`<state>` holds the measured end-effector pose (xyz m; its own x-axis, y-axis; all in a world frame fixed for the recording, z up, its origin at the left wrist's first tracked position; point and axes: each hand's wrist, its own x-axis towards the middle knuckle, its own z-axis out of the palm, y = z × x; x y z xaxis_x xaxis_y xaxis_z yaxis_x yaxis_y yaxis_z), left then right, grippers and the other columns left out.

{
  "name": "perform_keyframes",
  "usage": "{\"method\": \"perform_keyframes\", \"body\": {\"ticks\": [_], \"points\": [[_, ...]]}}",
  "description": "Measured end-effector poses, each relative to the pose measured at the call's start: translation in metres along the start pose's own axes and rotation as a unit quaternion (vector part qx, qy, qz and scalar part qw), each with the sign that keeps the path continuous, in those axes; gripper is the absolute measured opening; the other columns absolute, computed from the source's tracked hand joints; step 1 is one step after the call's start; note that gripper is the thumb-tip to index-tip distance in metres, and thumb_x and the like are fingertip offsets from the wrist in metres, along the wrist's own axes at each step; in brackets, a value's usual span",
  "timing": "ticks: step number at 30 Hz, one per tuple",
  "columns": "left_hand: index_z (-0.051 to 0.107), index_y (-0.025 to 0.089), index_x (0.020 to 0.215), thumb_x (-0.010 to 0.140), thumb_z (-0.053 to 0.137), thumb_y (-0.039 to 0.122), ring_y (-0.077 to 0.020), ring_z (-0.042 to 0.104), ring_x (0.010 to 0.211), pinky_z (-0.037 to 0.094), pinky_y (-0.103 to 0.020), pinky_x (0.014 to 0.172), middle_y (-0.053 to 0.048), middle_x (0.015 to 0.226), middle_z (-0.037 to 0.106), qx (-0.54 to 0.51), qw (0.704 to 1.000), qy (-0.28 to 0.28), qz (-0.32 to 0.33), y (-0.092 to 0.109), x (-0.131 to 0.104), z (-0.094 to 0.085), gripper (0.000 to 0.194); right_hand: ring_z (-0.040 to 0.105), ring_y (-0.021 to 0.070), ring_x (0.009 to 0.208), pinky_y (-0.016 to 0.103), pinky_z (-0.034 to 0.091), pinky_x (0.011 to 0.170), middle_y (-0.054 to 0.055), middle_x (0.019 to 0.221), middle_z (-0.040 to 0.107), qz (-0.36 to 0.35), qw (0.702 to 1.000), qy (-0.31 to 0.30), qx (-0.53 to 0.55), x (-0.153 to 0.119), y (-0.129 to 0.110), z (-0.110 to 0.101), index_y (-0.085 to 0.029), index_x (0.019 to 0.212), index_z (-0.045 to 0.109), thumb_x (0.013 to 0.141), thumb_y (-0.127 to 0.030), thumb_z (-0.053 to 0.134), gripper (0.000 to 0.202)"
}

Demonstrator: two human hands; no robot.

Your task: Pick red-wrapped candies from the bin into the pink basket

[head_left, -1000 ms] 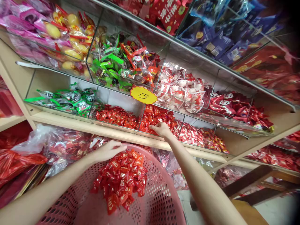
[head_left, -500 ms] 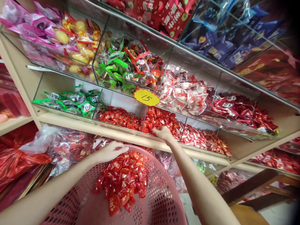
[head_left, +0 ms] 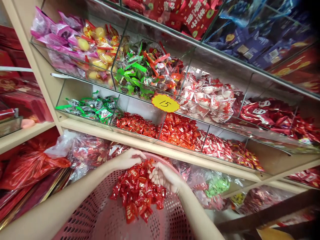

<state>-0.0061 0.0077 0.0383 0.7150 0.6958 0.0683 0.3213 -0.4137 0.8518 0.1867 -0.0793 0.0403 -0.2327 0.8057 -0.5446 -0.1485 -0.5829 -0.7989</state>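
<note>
A pink perforated plastic basket [head_left: 172,213] is below me, with a heap of red wrapped candies [head_left: 140,190] inside. My left hand [head_left: 130,159] lies at the far left of its rim, fingers loosely bent and apart beside the heap. Over the right side of the candies is my right hand [head_left: 166,176], palm turned partly up and fingers half curled but apart. I make out nothing held in it. Just beyond the basket, more red candies [head_left: 178,131] fill a clear compartment on the low shelf.
A yellow tag [head_left: 165,102] marked 15 hangs on the shelf edge. Green-wrapped sweets [head_left: 95,106] sit in a bin at left, white-and-red packets [head_left: 207,96] above. A red plastic bag [head_left: 32,166] lies lower left. Dark wooden bars [head_left: 270,210] cross the lower right.
My right hand has come back from the shelf compartment to the basket, over the candies, and turned its palm up. My left hand stays by the rim. The view has shifted left.
</note>
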Motion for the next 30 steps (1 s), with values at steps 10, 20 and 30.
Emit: {"method": "perform_keyframes", "body": {"ticks": [10, 20, 30], "points": [[0.066, 0.014, 0.078, 0.080, 0.054, 0.028, -0.0152, 0.059, 0.087, 0.043, -0.028, 0.082, -0.007, 0.099, 0.065, -0.013, 0.993, -0.032, 0.114, 0.003, -0.006, -0.008, 0.019, 0.056, 0.0058, 0.050, 0.015, 0.042, 0.050, 0.004, 0.066, 0.067, -0.022, 0.999, -0.021, -0.021, 0.006, 0.009, 0.011, -0.013, 0.079, 0.058, 0.077, -0.036, 0.055, 0.024], [0.062, 0.013, 0.078, 0.081, 0.051, 0.028, -0.0160, 0.056, 0.091, 0.042, -0.027, 0.083, -0.006, 0.099, 0.064, -0.034, 0.995, -0.033, 0.086, 0.001, -0.003, -0.005, 0.019, 0.058, 0.0090, 0.048, 0.019, 0.037, 0.045, 0.005, 0.065, 0.069, -0.146, 0.982, 0.027, -0.114, 0.003, 0.013, 0.016, -0.014, 0.081, 0.056, 0.065, -0.055, 0.064, 0.045], [0.060, 0.014, 0.077, 0.080, 0.050, 0.028, -0.0150, 0.057, 0.087, 0.042, -0.026, 0.081, -0.004, 0.093, 0.065, -0.036, 0.997, -0.024, 0.056, -0.001, -0.003, -0.003, 0.018, 0.058, 0.0102, 0.052, 0.022, 0.040, 0.052, 0.003, 0.062, 0.067, -0.193, 0.968, 0.052, -0.148, -0.003, 0.013, 0.020, -0.015, 0.070, 0.054, 0.070, -0.056, 0.059, 0.041]]}}
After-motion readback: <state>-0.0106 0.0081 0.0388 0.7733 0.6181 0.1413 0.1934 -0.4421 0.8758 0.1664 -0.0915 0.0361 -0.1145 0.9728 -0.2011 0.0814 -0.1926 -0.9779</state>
